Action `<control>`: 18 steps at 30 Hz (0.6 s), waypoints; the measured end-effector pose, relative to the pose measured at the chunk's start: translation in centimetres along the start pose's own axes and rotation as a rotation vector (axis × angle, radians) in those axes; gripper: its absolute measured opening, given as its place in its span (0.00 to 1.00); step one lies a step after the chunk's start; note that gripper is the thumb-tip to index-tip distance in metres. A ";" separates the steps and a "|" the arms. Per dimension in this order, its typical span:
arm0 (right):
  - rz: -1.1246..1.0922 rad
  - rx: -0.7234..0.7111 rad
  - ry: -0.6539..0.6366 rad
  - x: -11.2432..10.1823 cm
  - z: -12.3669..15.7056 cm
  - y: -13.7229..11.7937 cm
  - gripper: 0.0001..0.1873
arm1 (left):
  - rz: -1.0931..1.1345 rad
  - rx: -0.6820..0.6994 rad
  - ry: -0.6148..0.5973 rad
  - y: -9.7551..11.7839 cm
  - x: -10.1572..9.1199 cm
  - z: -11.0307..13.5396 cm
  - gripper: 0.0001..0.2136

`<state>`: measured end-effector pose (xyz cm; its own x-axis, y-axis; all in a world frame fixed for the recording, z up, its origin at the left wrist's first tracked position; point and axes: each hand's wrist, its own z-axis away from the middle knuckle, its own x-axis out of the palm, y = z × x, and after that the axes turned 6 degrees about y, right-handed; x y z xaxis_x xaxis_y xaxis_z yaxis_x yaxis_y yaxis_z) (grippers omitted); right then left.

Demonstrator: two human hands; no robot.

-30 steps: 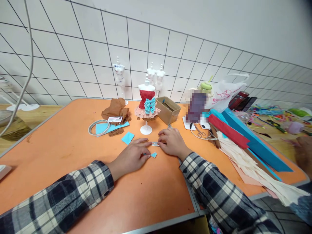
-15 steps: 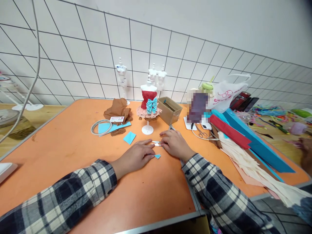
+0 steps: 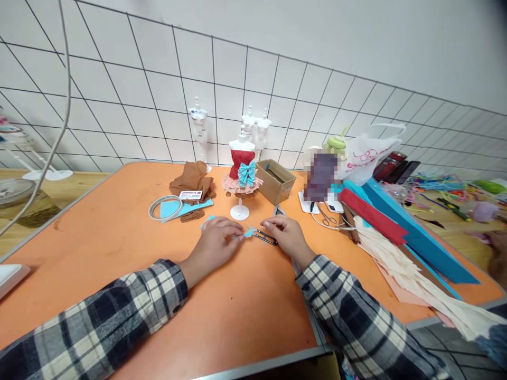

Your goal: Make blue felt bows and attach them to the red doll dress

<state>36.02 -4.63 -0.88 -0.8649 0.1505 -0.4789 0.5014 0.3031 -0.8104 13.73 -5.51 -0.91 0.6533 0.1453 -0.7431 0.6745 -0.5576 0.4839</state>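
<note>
My left hand (image 3: 216, 240) is closed in a pinch on a small light-blue paper piece (image 3: 248, 233), low over the table. Close by on its right are black-handled thread snips (image 3: 265, 237), their silver tips reaching toward the paper. My right hand (image 3: 287, 235) is right beside the snips, its fingers curved and slightly apart; the handles show uncovered below them. Tiny blue scraps lie near the snips. A blue paper square (image 3: 208, 219) is partly covered by my left hand. Beyond stands a small dress form (image 3: 242, 163) in a red top, pink ruffled skirt and blue bow.
A tape roll (image 3: 151, 210), brown crepe paper (image 3: 190, 177) and a blue strip lie at left. A cardboard box (image 3: 276, 182) stands behind my right hand. Scissors (image 3: 328, 217), cables and paper rolls (image 3: 372, 216) fill the right side. White dress forms (image 3: 198, 124) stand behind.
My left hand has shifted left and slightly back, with the blue piece now at its fingertips. My right hand has moved back off the snips, whose handles now show.
</note>
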 end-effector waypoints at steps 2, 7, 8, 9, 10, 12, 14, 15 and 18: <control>-0.125 0.120 -0.077 0.2 0.5 -0.7 0.13 | 0.025 -0.091 0.065 -0.3 -0.2 -0.3 0.09; -0.507 0.333 -0.318 1.3 2.0 -2.3 0.22 | 0.119 -0.288 0.079 -0.7 0.1 -0.4 0.12; -0.546 0.357 -0.338 1.5 2.2 -2.6 0.22 | 0.129 -0.301 0.070 -0.6 0.1 -0.3 0.12; -0.567 0.381 -0.342 1.8 2.4 -2.7 0.21 | 0.136 -0.304 0.064 -0.5 0.2 -0.2 0.12; -0.576 0.406 -0.330 2.1 2.5 -2.8 0.20 | 0.139 -0.299 0.061 -0.4 0.2 -0.1 0.12; -0.579 0.456 -0.283 2.6 2.7 -2.8 0.18 | 0.137 -0.266 0.067 -0.1 0.2 0.0 0.10; -0.578 0.481 -0.239 3.1 2.7 -2.8 0.16 | 0.129 -0.211 0.076 0.2 0.2 0.1 0.10; -0.574 0.485 -0.229 3.3 2.7 -2.7 0.16 | 0.125 -0.181 0.080 0.4 0.1 0.1 0.09; -0.559 0.487 -0.205 3.6 2.6 -2.8 0.15 | 0.116 -0.113 0.096 0.7 0.0 0.2 0.09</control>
<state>31.58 -7.39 -1.26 -0.9950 -0.0950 0.0316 -0.0147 -0.1731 -0.9848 14.14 -6.07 -0.69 0.7547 0.1657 -0.6347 0.6238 -0.4807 0.6163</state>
